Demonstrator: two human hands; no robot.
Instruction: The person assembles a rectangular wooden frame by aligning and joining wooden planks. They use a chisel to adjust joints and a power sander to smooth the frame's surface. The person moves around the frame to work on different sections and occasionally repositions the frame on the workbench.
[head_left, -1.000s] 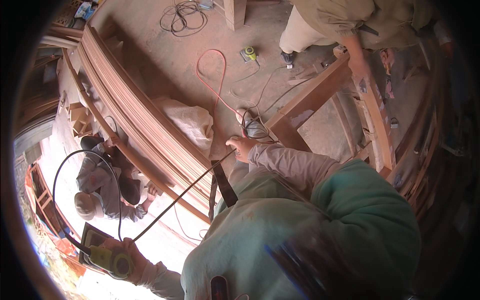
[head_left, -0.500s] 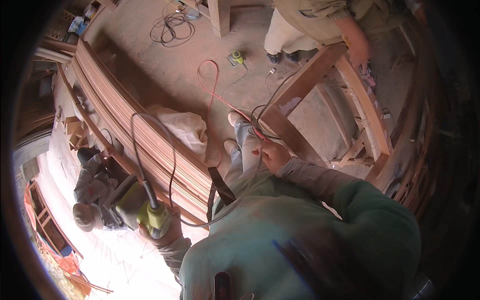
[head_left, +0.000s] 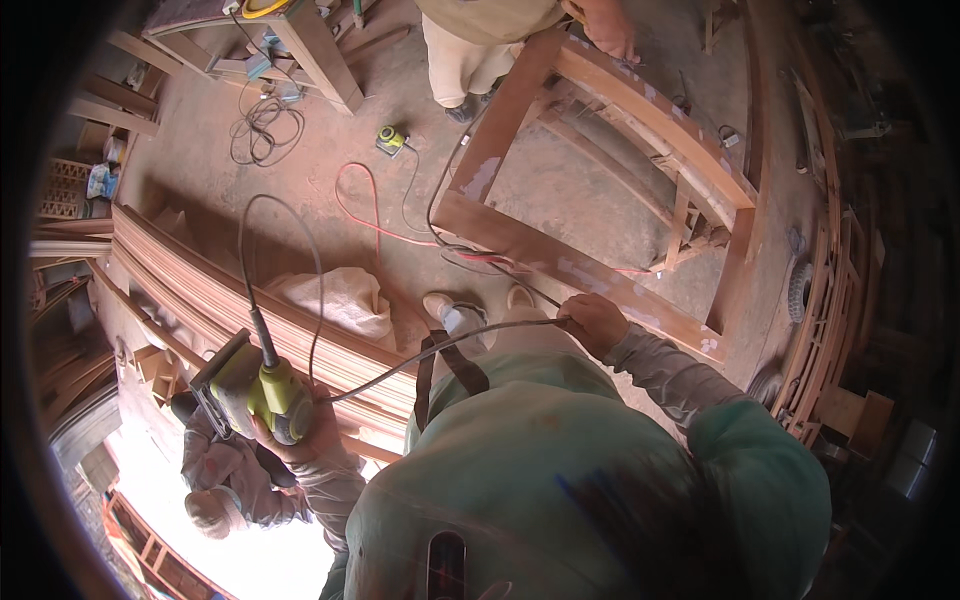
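Note:
My left hand (head_left: 308, 437) is wrapped round the body of a green-and-grey electric sander (head_left: 270, 400), held up off to my left with its flat pad turned away from me. A dark power cord (head_left: 440, 360) loops up from the sander and runs across in front of me. My right hand (head_left: 594, 324) is closed around that cord near the front corner of a wooden frame (head_left: 600, 277). Pale filler patches mark the frame. Beyond my fingers the cord runs on toward a tangle of red and dark cords (head_left: 485, 258) on the floor.
Long stacked wooden mouldings (head_left: 200, 270) and a whitish sack (head_left: 335, 305) lie to my left. Another green sander (head_left: 390, 138) sits on the floor. A co-worker's hand (head_left: 607, 35) touches the frame's far side; another person (head_left: 225, 470) crouches at lower left. Timber lines the right.
My view has swung to the right, bringing more of the frame in. My right hand has moved outward along the cord, which is now stretched straighter. My left hand still holds the sander.

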